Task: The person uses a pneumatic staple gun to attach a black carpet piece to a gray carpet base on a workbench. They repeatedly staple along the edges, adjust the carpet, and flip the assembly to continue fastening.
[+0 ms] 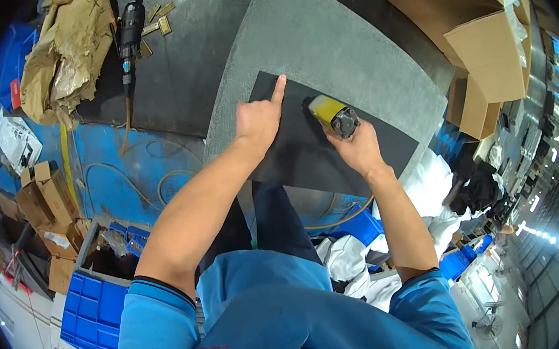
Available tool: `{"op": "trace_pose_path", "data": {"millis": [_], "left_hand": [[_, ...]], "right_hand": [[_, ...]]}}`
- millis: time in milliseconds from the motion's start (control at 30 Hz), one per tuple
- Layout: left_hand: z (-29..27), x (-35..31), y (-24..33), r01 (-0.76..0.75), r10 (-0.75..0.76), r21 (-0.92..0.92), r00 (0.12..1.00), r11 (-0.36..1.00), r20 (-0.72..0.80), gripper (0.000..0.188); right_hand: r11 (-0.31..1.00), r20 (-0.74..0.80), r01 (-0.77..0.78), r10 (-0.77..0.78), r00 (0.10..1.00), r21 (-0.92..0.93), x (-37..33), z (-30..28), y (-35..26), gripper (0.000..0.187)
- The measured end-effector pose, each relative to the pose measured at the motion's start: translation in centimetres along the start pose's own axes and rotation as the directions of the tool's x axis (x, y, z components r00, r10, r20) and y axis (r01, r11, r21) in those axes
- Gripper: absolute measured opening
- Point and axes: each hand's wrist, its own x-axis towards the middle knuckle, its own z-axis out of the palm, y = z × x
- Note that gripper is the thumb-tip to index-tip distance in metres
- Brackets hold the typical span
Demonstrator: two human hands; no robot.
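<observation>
A dark grey rectangular sheet [304, 152] lies at a slant on a larger grey textured panel [306, 30] with rounded corners. At the sheet's far left corner, my left hand [259, 124] rests on it, its index finger stretched out along the surface and the other fingers partly curled; it holds nothing. Farther right, my right hand [358, 148] is closed around a yellow-and-black hand-held tool [329, 110], whose pale far end is over the sheet near its far edge. The underside of the tool is hidden, so I cannot tell its exact kind.
On the dark bench [176, 83] lie a black power tool [131, 27], small brass-coloured metal pieces [165, 25] and crumpled brown paper [70, 60]. Open cardboard boxes [482, 47] stand at the right. A yellow hose [341, 222] hangs in front; a blue crate [94, 313] sits lower left.
</observation>
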Motion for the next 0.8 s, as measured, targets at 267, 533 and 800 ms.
{"op": "trace_pose_path", "data": {"millis": [267,533,800], "left_hand": [[-1.8,-0.1,0.3,0.063,-0.058,-0.056,0.995,0.996,0.08,0.09],[-1.3,-0.1,-0.1,0.056,-0.05,-0.131,0.998,0.99,0.049,0.093],[-1.2,0.4,0.1,0.071,-0.06,-0.096,0.991,0.993,0.12,0.097]], "right_hand": [[0.987,0.01,0.091,-0.09,0.996,-0.133,2.1,-1.5,-2.4,0.045],[0.963,0.129,0.164,-0.139,0.982,-0.214,6.0,-0.8,-4.3,0.046],[0.944,0.102,0.147,-0.122,0.987,-0.297,5.8,-0.8,-5.3,0.041]]}}
